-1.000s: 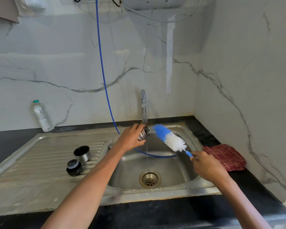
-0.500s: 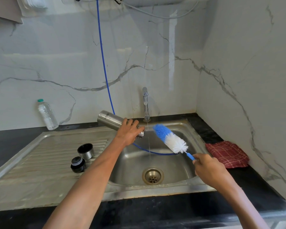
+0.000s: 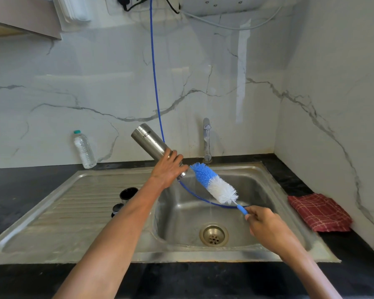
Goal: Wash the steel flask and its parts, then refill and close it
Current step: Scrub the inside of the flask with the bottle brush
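My left hand (image 3: 167, 169) grips the steel flask (image 3: 148, 141) near its neck, tilted with its base up to the left and its mouth pointing down to the right over the sink basin (image 3: 261, 190). My right hand (image 3: 266, 225) holds the blue handle of a blue and white bottle brush (image 3: 214, 183). The brush's blue tip lies just beside the flask's mouth. On the ribbed draining board (image 3: 73, 208) stand the flask's steel cup (image 3: 128, 194) and its black stopper (image 3: 117, 209), partly hidden behind my left forearm.
A steel tap (image 3: 206, 139) rises behind the basin, and a thin stream of water falls toward the drain (image 3: 213, 235). A blue hose (image 3: 154, 83) hangs from above into the basin. A plastic water bottle (image 3: 84, 149) stands at the wall. A red checked cloth (image 3: 320, 212) lies at the right.
My left hand has tipped the flask, raising its base up and left so the body now shows. The brush tip has come closer to the flask's mouth.
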`<state>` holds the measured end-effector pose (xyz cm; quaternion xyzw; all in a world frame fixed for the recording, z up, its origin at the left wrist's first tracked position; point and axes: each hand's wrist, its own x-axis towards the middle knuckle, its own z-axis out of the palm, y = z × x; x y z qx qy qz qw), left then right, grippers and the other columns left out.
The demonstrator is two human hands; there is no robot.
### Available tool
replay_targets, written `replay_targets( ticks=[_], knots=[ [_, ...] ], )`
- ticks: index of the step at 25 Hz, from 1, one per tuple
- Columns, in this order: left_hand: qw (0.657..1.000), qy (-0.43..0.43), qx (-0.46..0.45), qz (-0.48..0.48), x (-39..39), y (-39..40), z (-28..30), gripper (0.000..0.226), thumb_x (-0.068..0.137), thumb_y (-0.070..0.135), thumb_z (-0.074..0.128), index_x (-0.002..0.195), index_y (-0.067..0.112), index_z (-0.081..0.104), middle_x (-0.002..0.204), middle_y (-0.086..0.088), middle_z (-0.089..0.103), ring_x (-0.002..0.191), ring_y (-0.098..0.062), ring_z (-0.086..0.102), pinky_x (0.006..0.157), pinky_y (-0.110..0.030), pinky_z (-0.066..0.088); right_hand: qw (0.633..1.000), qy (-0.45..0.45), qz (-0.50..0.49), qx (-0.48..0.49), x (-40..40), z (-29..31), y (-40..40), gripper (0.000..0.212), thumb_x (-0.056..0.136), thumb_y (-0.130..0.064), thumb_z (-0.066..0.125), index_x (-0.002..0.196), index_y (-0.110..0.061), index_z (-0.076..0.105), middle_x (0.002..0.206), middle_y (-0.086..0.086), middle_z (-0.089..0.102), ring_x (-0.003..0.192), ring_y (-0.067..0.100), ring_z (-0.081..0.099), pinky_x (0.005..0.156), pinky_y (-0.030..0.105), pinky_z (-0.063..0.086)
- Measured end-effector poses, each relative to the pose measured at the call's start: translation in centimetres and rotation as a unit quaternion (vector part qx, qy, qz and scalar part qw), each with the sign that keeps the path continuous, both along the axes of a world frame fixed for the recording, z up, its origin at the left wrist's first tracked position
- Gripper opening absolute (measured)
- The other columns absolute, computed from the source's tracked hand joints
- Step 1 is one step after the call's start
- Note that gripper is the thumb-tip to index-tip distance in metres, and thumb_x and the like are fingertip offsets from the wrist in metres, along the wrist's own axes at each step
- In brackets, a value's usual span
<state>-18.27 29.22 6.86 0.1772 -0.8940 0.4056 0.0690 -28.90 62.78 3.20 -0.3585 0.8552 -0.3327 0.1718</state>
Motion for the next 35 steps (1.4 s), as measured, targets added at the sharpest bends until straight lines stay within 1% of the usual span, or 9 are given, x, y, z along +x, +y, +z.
replay_targets(
  ticks=[5,8,10,13,16,18,23,31,35],
  knots=[
    [0.992,0.119,0.043,-0.017,2.7,-1.9,0.8,0.065,0.071,0.01,0.082,0.129,0.027,0.056,0.127,-0.01,0.059,0.119,-0.035,0.054,0.105,-0.054,0.032,0.999,-0.006,0.023,-0.028,1.1,0.6,-1.9,0.022,0.101,-0.028,0.046,0.098,-0.039,0.064,0.079,-0.001,0.065,0.08,0.024,0.058,0.069,0.034,0.044],
    [0.963,0.261,0.067,-0.015,5.9,-4.2,2.9,0.068,0.071,0.03,0.087,0.13,0.024,0.055,0.121,-0.007,0.062,0.103,-0.033,0.061,0.087,-0.047,0.042,0.993,-0.004,0.066,-0.1,2.5,1.4,-3.8,0.022,0.103,-0.025,0.049,0.101,-0.041,0.064,0.071,-0.002,0.066,0.067,0.009,0.058,0.062,0.027,0.042],
    [0.915,0.382,0.123,0.027,9.6,-5.9,4.9,0.071,0.075,0.044,0.085,0.134,0.018,0.055,0.121,-0.01,0.062,0.101,-0.036,0.063,0.082,-0.046,0.048,0.985,-0.006,0.091,-0.146,3.7,2.4,-5.8,0.022,0.102,-0.022,0.053,0.103,-0.039,0.066,0.065,-0.003,0.065,0.06,0.004,0.059,0.059,0.023,0.043],
    [0.798,0.528,0.273,0.1,15.1,-7.6,6.8,0.074,0.079,0.054,0.08,0.137,0.02,0.05,0.13,-0.009,0.061,0.111,-0.034,0.062,0.09,-0.047,0.051,0.976,-0.006,0.106,-0.188,4.6,2.9,-9.1,0.018,0.101,-0.023,0.056,0.102,-0.036,0.068,0.062,-0.007,0.065,0.059,0.003,0.059,0.067,0.03,0.049],
    [0.706,0.609,0.326,0.156,20.0,-7.9,7.4,0.075,0.075,0.066,0.077,0.131,0.024,0.052,0.124,-0.001,0.064,0.109,-0.028,0.064,0.09,-0.044,0.052,0.977,-0.013,0.134,-0.166,5.9,2.7,-12.6,0.013,0.099,-0.03,0.059,0.099,-0.034,0.072,0.059,-0.012,0.064,0.059,0.009,0.056,0.067,0.034,0.048],
    [0.674,0.622,0.355,0.178,22.3,-7.8,7.1,0.074,0.073,0.068,0.077,0.128,0.024,0.054,0.117,0.002,0.068,0.106,-0.026,0.064,0.086,-0.04,0.052,0.977,-0.012,0.152,-0.148,7.1,2.4,-14.4,0.011,0.098,-0.036,0.06,0.095,-0.036,0.071,0.058,-0.012,0.062,0.062,0.011,0.056,0.07,0.034,0.047],
    [0.658,0.617,0.387,0.193,24.3,-7.4,5.5,0.07,0.073,0.068,0.077,0.122,0.023,0.053,0.108,0.006,0.066,0.1,-0.023,0.064,0.083,-0.039,0.052,0.976,-0.025,0.182,-0.114,10.0,1.4,-16.0,0.014,0.101,-0.04,0.057,0.1,-0.034,0.069,0.084,-0.008,0.069,0.079,0.016,0.066,0.079,0.038,0.054],
    [0.672,0.591,0.394,0.21,23.7,-6.7,4.2,0.083,0.072,0.07,0.078,0.132,0.024,0.044,0.117,0.001,0.065,0.104,-0.026,0.064,0.085,-0.042,0.054,0.981,-0.031,0.143,-0.127,9.4,1.5,-15.3,0.014,0.102,-0.033,0.055,0.102,-0.029,0.069,0.078,0.0,0.069,0.074,0.019,0.066,0.069,0.036,0.051],
    [0.654,0.593,0.413,0.223,23.4,-6.6,4.2,0.087,0.074,0.066,0.08,0.137,0.02,0.04,0.123,-0.001,0.062,0.109,-0.028,0.063,0.081,-0.038,0.047,0.984,-0.028,0.134,-0.116,8.6,1.5,-14.7,0.016,0.103,-0.033,0.055,0.102,-0.027,0.069,0.078,0.001,0.068,0.073,0.017,0.065,0.067,0.036,0.051]
  ],
)
